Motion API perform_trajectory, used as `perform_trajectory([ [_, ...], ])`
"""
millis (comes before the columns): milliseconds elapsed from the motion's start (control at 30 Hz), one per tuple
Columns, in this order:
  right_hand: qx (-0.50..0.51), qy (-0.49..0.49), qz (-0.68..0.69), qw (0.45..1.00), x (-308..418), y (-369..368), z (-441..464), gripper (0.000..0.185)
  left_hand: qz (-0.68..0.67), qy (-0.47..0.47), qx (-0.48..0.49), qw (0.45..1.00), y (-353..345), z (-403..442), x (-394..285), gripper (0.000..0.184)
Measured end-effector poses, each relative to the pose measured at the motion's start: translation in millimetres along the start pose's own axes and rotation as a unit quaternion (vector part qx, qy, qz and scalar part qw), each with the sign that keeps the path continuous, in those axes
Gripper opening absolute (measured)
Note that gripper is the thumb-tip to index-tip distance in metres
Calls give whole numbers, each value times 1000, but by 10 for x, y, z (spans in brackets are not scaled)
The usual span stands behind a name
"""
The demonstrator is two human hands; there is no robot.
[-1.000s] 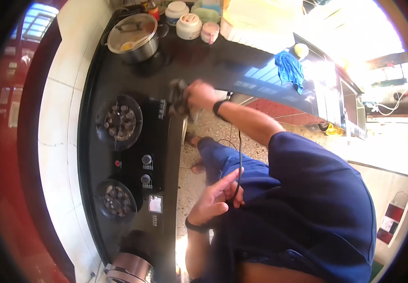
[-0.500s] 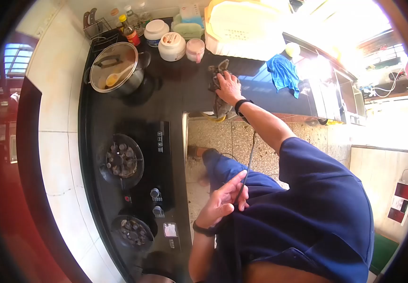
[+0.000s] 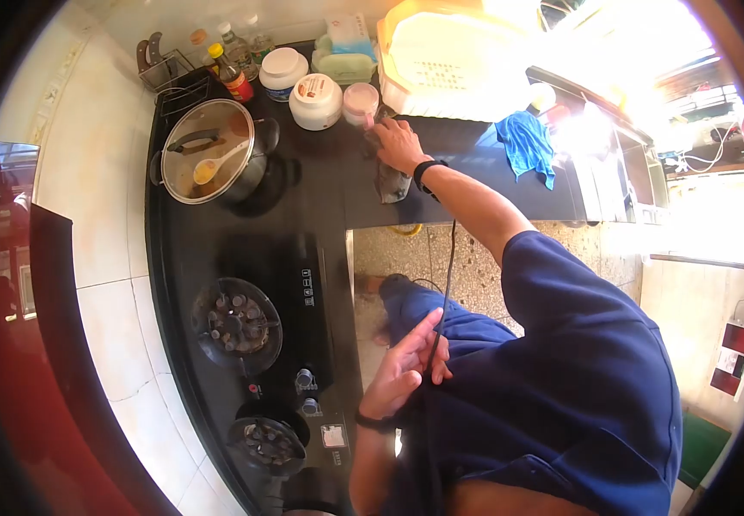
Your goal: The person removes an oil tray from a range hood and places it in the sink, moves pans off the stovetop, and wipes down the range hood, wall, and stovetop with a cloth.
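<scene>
My right hand (image 3: 401, 146) presses down on a dark grey cloth (image 3: 393, 185) on the black counter (image 3: 325, 185), with its fingertips close to the small pink jar (image 3: 361, 103). Part of the cloth hangs out below the palm toward the counter's edge. Lower down, in front of the dark blue shirt, my left hand (image 3: 405, 365) is raised with the index finger extended. A thin black cable (image 3: 448, 279) passes between its fingers and runs up toward my right forearm.
A lidded pot (image 3: 209, 153) with a spoon visible stands by the wall, near bottles (image 3: 236, 82) and white jars (image 3: 314, 103). A yellowish basket (image 3: 441, 64) and a blue cloth (image 3: 527, 148) lie farther right. The gas stove (image 3: 239, 327) is at left.
My right hand has moved with the grey cloth from the counter corner by the stove to the stretch beside the jars. My left hand still has the cable between its fingers. The view has shifted.
</scene>
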State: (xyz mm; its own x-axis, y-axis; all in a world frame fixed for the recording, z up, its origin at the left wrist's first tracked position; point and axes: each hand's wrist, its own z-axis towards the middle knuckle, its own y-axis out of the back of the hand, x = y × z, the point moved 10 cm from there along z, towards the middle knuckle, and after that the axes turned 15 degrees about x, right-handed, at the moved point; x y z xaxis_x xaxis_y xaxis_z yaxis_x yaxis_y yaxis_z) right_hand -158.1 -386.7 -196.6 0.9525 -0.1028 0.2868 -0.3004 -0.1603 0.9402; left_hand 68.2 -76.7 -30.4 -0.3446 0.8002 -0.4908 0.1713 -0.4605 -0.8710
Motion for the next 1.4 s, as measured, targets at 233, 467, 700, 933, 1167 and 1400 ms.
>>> perform_trajectory([
  [233,-47,-26,14,998,5,-2,231,42,-10,-6,20,1000,-21,-66,98,107],
  [467,4,142,12,990,862,-319,-464,44,-14,-12,0,1000,-57,-134,46,111],
  [700,-69,107,20,992,500,253,-412,42,2,22,13,1000,-99,-125,-26,112],
  [933,37,-31,0,999,-131,70,-48,39,-20,11,33,999,11,6,-75,112],
  [1167,24,30,-12,999,93,92,323,41,-26,5,41,999,145,65,-165,111],
  [1400,-43,-44,-38,997,105,57,592,35,-35,12,-38,999,250,5,-239,118],
])
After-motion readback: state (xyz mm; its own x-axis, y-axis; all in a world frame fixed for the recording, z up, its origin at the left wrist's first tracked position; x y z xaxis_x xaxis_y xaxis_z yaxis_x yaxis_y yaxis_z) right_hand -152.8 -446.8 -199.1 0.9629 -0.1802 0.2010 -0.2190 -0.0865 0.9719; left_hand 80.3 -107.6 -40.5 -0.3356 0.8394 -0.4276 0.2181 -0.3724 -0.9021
